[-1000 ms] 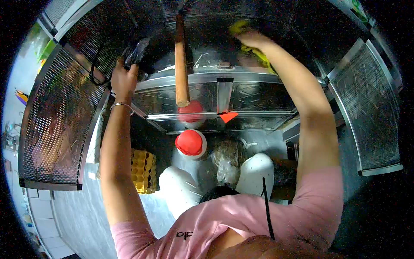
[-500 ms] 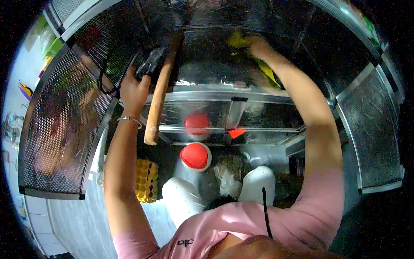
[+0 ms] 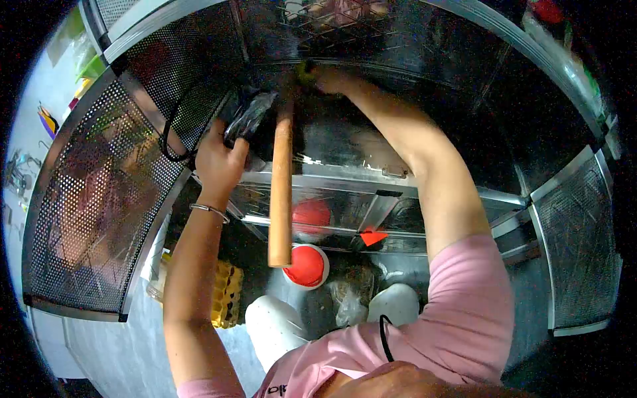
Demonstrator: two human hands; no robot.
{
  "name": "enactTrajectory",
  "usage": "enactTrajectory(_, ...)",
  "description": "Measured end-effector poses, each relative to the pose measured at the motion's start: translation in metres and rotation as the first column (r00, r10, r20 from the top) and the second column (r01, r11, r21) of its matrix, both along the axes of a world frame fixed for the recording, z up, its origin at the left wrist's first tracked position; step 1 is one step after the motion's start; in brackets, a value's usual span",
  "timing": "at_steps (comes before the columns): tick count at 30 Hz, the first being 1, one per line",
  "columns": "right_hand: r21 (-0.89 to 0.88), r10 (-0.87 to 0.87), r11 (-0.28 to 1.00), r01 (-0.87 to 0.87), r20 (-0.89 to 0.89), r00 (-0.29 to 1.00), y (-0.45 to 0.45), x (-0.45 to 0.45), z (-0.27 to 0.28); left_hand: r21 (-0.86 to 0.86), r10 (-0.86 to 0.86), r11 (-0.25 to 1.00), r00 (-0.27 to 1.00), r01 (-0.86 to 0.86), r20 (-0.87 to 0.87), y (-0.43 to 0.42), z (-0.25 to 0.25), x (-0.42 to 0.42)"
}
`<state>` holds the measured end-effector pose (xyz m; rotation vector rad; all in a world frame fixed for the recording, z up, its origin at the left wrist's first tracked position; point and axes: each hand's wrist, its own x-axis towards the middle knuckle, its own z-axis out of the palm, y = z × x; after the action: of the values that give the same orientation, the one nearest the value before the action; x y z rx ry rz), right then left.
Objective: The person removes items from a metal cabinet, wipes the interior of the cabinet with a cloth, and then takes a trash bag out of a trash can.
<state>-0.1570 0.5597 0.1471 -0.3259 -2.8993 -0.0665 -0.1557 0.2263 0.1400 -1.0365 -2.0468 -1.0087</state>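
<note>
My left hand, with a bangle at its wrist, is closed on a black plastic bag at the left inside a dark metal cabinet. Beside it, a wooden stick juts out over the cabinet's front edge toward me; its far end is lost in shadow. My right hand reaches deep inside, just past the stick's far end. Its fingers close on a yellow cloth-like thing, mostly hidden and dark.
Perforated metal doors stand open at both sides. Below the shelf edge are a tub with a red lid, a clear plastic bag, yellow egg trays and a red triangular piece. A black cable loops at left.
My right hand has swept left across the cabinet floor with the yellow thing. My left hand and the black bag sit slightly further right in view. The stick now points straighter toward me.
</note>
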Motion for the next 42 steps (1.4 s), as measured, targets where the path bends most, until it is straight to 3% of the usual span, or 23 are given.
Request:
enactTrajectory(1, 0.01, 0.122, 0.992, -0.122, 0.002, 0.992, -0.02, 0.012, 0.002, -0.006, -0.02, 1.0, 0.999, 0.02, -0.046, 0.001, -0.003, -0.002)
enactTrajectory(2, 0.016, 0.121, 0.993, -0.121, 0.006, 0.993, -0.045, 0.037, 0.015, 0.001, -0.021, 1.0, 0.999, 0.021, -0.044, 0.0, -0.005, -0.006)
enactTrajectory(4, -0.137, 0.268, 0.951, -0.276, -0.071, 0.961, -0.09, 0.09, 0.043, -0.057, -0.054, 0.997, 0.99, 0.046, -0.134, 0.0, -0.01, -0.011)
enactTrajectory(5, -0.135, 0.263, 0.953, -0.27, -0.069, 0.962, -0.078, 0.092, 0.032, -0.055, -0.059, 0.997, 0.989, 0.052, -0.134, 0.002, -0.009, -0.009)
enactTrajectory(7, -0.362, -0.111, 0.932, 0.017, -0.239, 0.965, -0.03, 0.095, 0.006, 0.082, -0.005, 0.997, 1.0, 0.007, -0.023, 0.003, -0.006, -0.001)
enactTrajectory(9, -0.657, -0.078, 0.74, 0.143, 0.127, 0.989, 0.069, 0.109, 0.038, 0.062, -0.026, 0.998, 1.0, 0.025, 0.018, 0.001, -0.001, 0.004)
enactTrajectory(10, -0.482, -0.56, 0.765, 0.427, -0.172, 0.81, 0.106, 0.109, 0.004, 0.045, -0.044, 0.998, 0.997, 0.041, 0.062, 0.0, 0.001, 0.006)
enactTrajectory(11, -0.359, -0.589, 0.793, 0.492, -0.246, 0.769, 0.155, 0.12, -0.015, 0.048, -0.039, 0.998, 0.998, 0.036, 0.058, 0.0, 0.003, 0.005)
enactTrajectory(15, -0.277, -0.524, 0.838, 0.471, -0.165, 0.835, 0.182, 0.115, -0.031, 0.046, -0.07, 0.997, 0.994, 0.066, 0.078, 0.001, 0.004, 0.004)
enactTrajectory(23, -0.262, -0.25, 0.939, 0.223, -0.075, 0.965, 0.048, 0.053, -0.013, 0.016, 0.003, 1.0, 0.999, -0.004, 0.035, -0.001, -0.001, 0.004)
enactTrajectory(25, -0.355, 0.073, 0.931, -0.09, -0.061, 0.995, 0.019, 0.045, 0.002, 0.104, -0.134, 0.986, 0.989, 0.127, 0.06, 0.0, 0.0, 0.001)
enactTrajectory(26, -0.496, -0.12, 0.858, 0.132, 0.057, 0.991, -0.004, 0.051, 0.026, 0.014, -0.085, 0.996, 0.992, 0.084, 0.091, -0.001, 0.001, -0.001)
enactTrajectory(29, -0.054, -0.224, 0.975, 0.217, -0.248, 0.943, 0.104, -0.036, -0.023, 0.073, -0.099, 0.993, 0.987, 0.09, 0.129, -0.002, 0.004, 0.006)
enactTrajectory(30, -0.037, -0.24, 0.969, 0.243, -0.353, 0.905, 0.157, -0.078, -0.058, 0.043, -0.043, 0.998, 0.997, 0.04, 0.064, -0.003, 0.002, 0.003)
enactTrajectory(33, 0.023, -0.15, 0.987, 0.159, -0.218, 0.964, 0.123, -0.098, -0.06, 0.036, -0.061, 0.998, 0.996, 0.058, 0.065, 0.0, -0.003, -0.008)
enactTrajectory(35, 0.182, -0.012, 0.982, 0.042, -0.165, 0.986, 0.116, -0.109, -0.062, -0.036, -0.015, 0.999, 0.985, 0.021, 0.17, -0.002, -0.006, -0.001)
enactTrajectory(36, 0.335, 0.089, 0.941, -0.039, -0.133, 0.987, 0.12, -0.122, -0.064, -0.014, -0.035, 0.999, 0.986, 0.038, 0.165, -0.002, -0.003, -0.002)
enactTrajectory(39, 0.728, 0.424, 0.624, -0.283, -0.011, 0.906, 0.159, -0.159, -0.095, -0.032, -0.039, 0.998, 0.984, 0.046, 0.174, -0.004, 0.001, -0.003)
enactTrajectory(40, 0.386, 0.401, 0.833, -0.396, 0.07, 0.913, 0.116, -0.118, -0.061, 0.008, -0.06, 0.998, 0.991, 0.06, 0.123, -0.003, -0.004, -0.006)
enactTrajectory(41, -0.101, 0.376, 0.925, -0.367, 0.09, 0.922, 0.069, -0.075, -0.025, 0.05, -0.083, 0.996, 0.994, 0.08, 0.066, -0.001, -0.004, -0.009)
enactTrajectory(42, -0.461, 0.296, 0.86, -0.22, 0.097, 0.95, 0.017, -0.028, 0.015, 0.048, -0.086, 0.995, 0.994, 0.083, 0.061, -0.001, -0.002, -0.009)
